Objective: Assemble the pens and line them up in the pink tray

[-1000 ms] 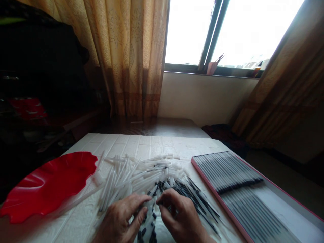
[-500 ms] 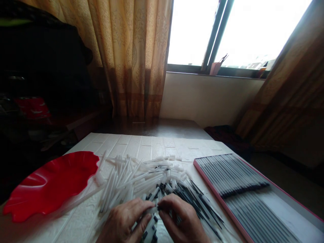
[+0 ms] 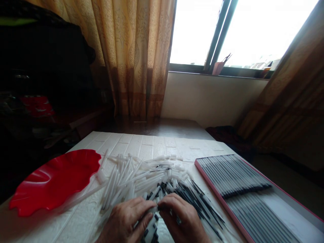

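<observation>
My left hand (image 3: 129, 217) and my right hand (image 3: 181, 216) meet at the bottom centre, fingertips pinched together around a small pale piece with a dark end, mostly hidden by the fingers. Behind them spreads a pile of translucent white tubes (image 3: 123, 179). Thin black rods (image 3: 199, 199) lie fanned out just right of my right hand. Small black-ended pieces (image 3: 151, 229) show beneath and between both hands.
A red wavy-edged plate (image 3: 58, 179) sits at the left on the white brick-patterned table surface (image 3: 146, 145). To the right, a pink-edged tray (image 3: 215, 190) holds rows of grey tubes with black ends. A dark surface (image 3: 182, 126) lies beyond, below curtains and a window.
The view has shifted slightly, so the plate, tray and window appear a little further right. Both hands keep nearly the same pose, fingertips still together.
</observation>
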